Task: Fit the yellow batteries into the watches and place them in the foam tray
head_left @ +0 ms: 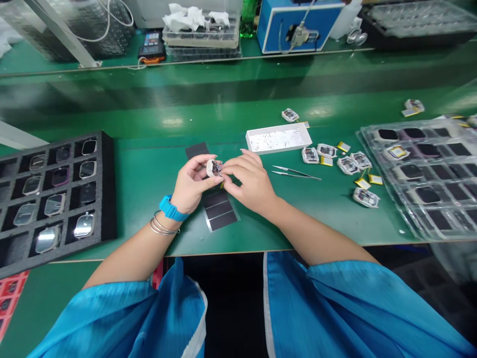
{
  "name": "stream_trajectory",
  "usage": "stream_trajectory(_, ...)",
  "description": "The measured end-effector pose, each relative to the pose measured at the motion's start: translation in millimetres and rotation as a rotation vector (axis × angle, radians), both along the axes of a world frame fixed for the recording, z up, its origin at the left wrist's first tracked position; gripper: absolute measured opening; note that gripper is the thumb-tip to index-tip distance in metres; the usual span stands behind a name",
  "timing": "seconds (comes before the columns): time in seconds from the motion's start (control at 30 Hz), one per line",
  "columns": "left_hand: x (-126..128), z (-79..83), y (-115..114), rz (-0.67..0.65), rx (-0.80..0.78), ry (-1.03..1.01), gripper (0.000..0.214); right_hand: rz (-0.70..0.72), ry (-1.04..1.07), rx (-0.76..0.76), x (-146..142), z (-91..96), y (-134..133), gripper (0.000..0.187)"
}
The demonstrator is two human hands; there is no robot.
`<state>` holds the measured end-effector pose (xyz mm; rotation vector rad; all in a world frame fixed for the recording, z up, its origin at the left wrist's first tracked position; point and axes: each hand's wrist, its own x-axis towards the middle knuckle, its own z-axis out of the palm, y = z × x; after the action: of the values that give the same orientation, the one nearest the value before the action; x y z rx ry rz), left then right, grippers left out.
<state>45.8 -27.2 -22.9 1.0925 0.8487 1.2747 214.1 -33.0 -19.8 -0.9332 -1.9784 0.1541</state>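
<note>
Because its rounded white shell looks stiff but its dark inner electronics lie exposed, the small white watch-like casing (211, 169) would probably handle as light and fragile, best taken by its outer rim, clear of the components. It is held up to the left of the shallow white rectangular tray (306, 135), on the person's side. The left hand (193, 182) is curled, thumb and fingers pinching the shell from its outer side. The right hand (250, 183) is partly closed, fingertips gathered against the casing's open face; whether they grip a part there, I cannot tell. Slim silver metal tweezers (312, 177) lie on the person's side of the tray, untouched.
</note>
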Motion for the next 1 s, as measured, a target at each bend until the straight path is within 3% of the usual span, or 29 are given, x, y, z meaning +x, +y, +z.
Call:
stream_trajectory(0.13,-4.8,4.6,2.5,-0.088,-0.161,-0.08,0.053,-0.003,-0.012,-0.036,18.7,11.1,12.4,0.014)
stream_trajectory(0.3,-9.4,7.8,4.5,-0.145,-0.225,-0.127,0.052,-0.331,0.026,-0.147,72.2,19.9,39.4,0.013)
stream_trajectory(0.37,-10.2,7.6,4.8,-0.168,-0.235,-0.128,0.053,-0.411,0.061,-0.182,80.8,18.2,44.7,0.011)
stream_trajectory(0.43,-10.7,6.7,4.9,-0.186,-0.226,-0.124,0.056,-0.371,0.122,-0.227,73.0,15.9,41.8,0.011)
stream_trajectory(0.6,-11.4,4.5,5.1,-0.212,-0.192,-0.129,0.064,-0.003,0.265,-0.432,18.5,14.2,11.9,0.008)
stream_trajectory(0.7,-10.2,4.8,4.9,-0.221,-0.189,-0.151,0.065,-0.003,0.292,-0.446,3.1,14.3,-0.3,0.007)
stream_trajectory(1.0,-5.3,3.7,3.7,-0.192,-0.152,-0.114,0.065,-0.042,0.278,-0.46,5.8,13.4,2.2,0.008)
